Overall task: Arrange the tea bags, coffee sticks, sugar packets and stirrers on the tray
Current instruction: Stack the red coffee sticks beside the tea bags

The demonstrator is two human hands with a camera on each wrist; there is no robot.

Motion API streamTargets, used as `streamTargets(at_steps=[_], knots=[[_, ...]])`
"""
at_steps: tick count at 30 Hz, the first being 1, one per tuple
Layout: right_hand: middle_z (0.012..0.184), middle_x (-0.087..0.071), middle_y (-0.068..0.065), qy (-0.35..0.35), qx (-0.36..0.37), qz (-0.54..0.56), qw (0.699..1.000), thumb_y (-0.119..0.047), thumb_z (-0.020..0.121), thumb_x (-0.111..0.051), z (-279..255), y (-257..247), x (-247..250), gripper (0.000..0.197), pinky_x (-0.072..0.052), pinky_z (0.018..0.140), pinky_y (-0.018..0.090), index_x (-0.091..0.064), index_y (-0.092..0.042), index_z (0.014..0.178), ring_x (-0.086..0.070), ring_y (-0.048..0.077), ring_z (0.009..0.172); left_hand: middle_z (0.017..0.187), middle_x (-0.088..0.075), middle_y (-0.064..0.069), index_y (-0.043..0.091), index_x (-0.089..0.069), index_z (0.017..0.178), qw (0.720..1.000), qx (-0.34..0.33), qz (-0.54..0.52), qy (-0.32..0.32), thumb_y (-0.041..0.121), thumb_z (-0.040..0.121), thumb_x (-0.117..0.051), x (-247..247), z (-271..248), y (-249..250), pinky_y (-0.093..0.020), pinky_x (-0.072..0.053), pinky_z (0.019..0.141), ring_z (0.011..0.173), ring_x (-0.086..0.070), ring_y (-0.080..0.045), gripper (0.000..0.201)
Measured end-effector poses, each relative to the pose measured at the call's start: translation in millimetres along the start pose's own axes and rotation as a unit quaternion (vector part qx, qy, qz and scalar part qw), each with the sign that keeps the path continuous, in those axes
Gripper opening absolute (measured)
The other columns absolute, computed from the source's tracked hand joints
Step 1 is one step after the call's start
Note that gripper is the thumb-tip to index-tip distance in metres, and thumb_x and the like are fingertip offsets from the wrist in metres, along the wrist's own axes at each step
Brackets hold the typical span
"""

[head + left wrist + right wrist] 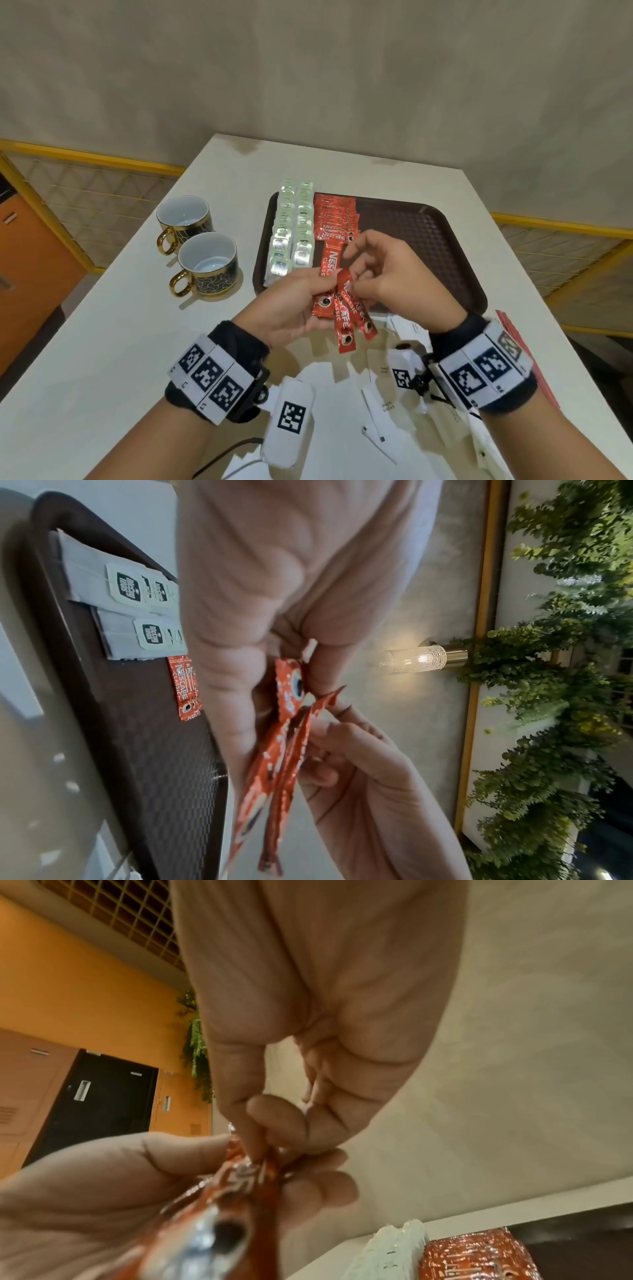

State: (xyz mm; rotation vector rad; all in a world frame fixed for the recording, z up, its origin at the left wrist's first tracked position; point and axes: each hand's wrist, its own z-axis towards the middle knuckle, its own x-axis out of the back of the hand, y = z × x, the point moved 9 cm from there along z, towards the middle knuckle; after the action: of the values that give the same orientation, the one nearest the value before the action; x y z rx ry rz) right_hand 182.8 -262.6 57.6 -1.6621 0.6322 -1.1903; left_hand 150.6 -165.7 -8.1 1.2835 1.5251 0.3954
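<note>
My left hand (322,291) grips a small bunch of red coffee sticks (344,318) just above the near edge of the brown tray (428,233). With thumb and forefinger my right hand (352,277) pinches the top end of one stick in that bunch. Two rows of tea bags (291,226) lie along the tray's left side, and a stack of coffee sticks (335,216) lies beside them. White sugar packets (383,404) are scattered on the table below my hands. The left wrist view shows the held sticks (284,750); the right wrist view shows the pinch (263,1148).
Two dark cups with gold handles (205,260) stand on the table left of the tray. A pile of red items (513,329) lies at the table's right edge behind my right wrist. The right half of the tray holds nothing.
</note>
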Motion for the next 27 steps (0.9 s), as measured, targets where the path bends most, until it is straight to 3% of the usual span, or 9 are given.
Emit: streamTargets(at_steps=[4, 9, 12, 14, 17, 19, 22, 25, 27], knots=[[0.07, -0.063, 0.013, 0.067, -0.004, 0.032, 0.997, 0.008, 0.078, -0.07, 3, 9, 3, 0.023, -0.048, 0.05, 0.027, -0.058, -0.007, 0.091, -0.057, 0.013, 0.054, 0.124, -0.063, -0.026, -0.004, -0.056, 0.126, 0.999, -0.028, -0.017, 0.001, 0.024, 0.086, -0.056, 3, -2, 2, -0.054, -0.047, 0.102, 0.116, -0.062, -0.036, 0.049], [0.077, -0.065, 0.029, 0.117, 0.001, 0.094, 0.989, 0.004, 0.077, -0.076, 2, 15, 7, 0.021, -0.056, 0.057, 0.036, -0.06, 0.005, 0.09, -0.063, 0.026, 0.058, 0.124, -0.065, -0.019, 0.002, -0.056, 0.128, 0.998, -0.069, 0.003, 0.01, 0.021, 0.092, -0.054, 3, -1, 1, -0.05, -0.047, 0.102, 0.115, -0.063, -0.031, 0.041], [0.082, -0.066, 0.027, 0.116, 0.012, 0.096, 0.989, 0.0, 0.077, -0.077, -1, 13, 4, 0.017, -0.06, 0.066, 0.04, -0.064, 0.002, 0.089, -0.065, 0.026, 0.064, 0.123, -0.066, -0.017, 0.005, -0.058, 0.127, 0.994, -0.093, 0.023, 0.052, 0.014, 0.099, -0.05, 7, 1, 3, -0.043, -0.052, 0.096, 0.115, -0.062, -0.031, 0.031], [0.086, -0.066, 0.026, 0.13, 0.019, 0.112, 0.985, -0.003, 0.08, -0.076, -6, 14, 6, 0.013, -0.061, 0.069, 0.038, -0.067, -0.001, 0.09, -0.068, 0.03, 0.072, 0.12, -0.068, -0.017, 0.004, -0.059, 0.126, 0.992, -0.109, 0.01, 0.069, 0.013, 0.1, -0.047, 11, 2, 6, -0.043, -0.05, 0.098, 0.113, -0.064, -0.03, 0.03], [0.082, -0.066, 0.019, 0.145, -0.008, 0.097, 0.985, -0.018, 0.083, -0.075, -17, 23, 5, 0.017, -0.058, 0.065, 0.033, -0.065, -0.006, 0.09, -0.068, 0.024, 0.071, 0.116, -0.07, -0.015, 0.005, -0.062, 0.122, 0.988, -0.132, -0.016, 0.073, 0.012, 0.101, -0.044, 14, 1, 13, -0.036, -0.053, 0.096, 0.109, -0.067, -0.025, 0.028], [0.076, -0.067, 0.012, 0.089, -0.065, 0.089, 0.99, -0.025, 0.083, -0.075, -21, 36, -15, 0.024, -0.056, 0.061, 0.033, -0.061, -0.009, 0.094, -0.066, 0.018, 0.067, 0.117, -0.07, -0.014, 0.004, -0.061, 0.123, 0.987, -0.145, -0.028, 0.067, 0.012, 0.102, -0.043, 14, 2, 16, -0.032, -0.056, 0.09, 0.108, -0.068, -0.024, 0.029], [0.072, -0.068, 0.008, 0.044, -0.093, 0.17, 0.98, -0.013, 0.089, -0.068, -20, 44, -35, 0.022, -0.054, 0.057, 0.029, -0.058, 0.0, 0.104, -0.062, 0.015, 0.059, 0.109, -0.071, -0.011, 0.008, -0.062, 0.121, 0.986, -0.15, -0.012, 0.073, 0.015, 0.102, -0.042, 10, 6, 18, -0.029, -0.058, 0.074, 0.092, -0.07, -0.02, 0.029], [0.076, -0.069, 0.011, 0.073, -0.073, 0.19, 0.976, -0.003, 0.091, -0.062, -18, 37, -19, 0.017, -0.055, 0.054, 0.024, -0.062, -0.001, 0.108, -0.06, 0.016, 0.057, 0.114, -0.07, -0.011, 0.012, -0.062, 0.117, 0.982, -0.153, -0.021, 0.111, 0.017, 0.103, -0.042, 24, 9, 19, -0.035, -0.054, 0.089, 0.1, -0.067, -0.021, 0.025], [0.084, -0.071, 0.016, 0.093, -0.062, 0.184, 0.977, -0.002, 0.092, -0.061, -18, 34, -2, 0.017, -0.056, 0.056, 0.024, -0.065, -0.005, 0.109, -0.06, 0.017, 0.06, 0.113, -0.069, -0.008, 0.013, -0.059, 0.123, 0.976, -0.161, -0.014, 0.145, 0.018, 0.104, -0.041, 39, 9, 23, -0.03, -0.053, 0.087, 0.1, -0.066, -0.018, 0.026]])
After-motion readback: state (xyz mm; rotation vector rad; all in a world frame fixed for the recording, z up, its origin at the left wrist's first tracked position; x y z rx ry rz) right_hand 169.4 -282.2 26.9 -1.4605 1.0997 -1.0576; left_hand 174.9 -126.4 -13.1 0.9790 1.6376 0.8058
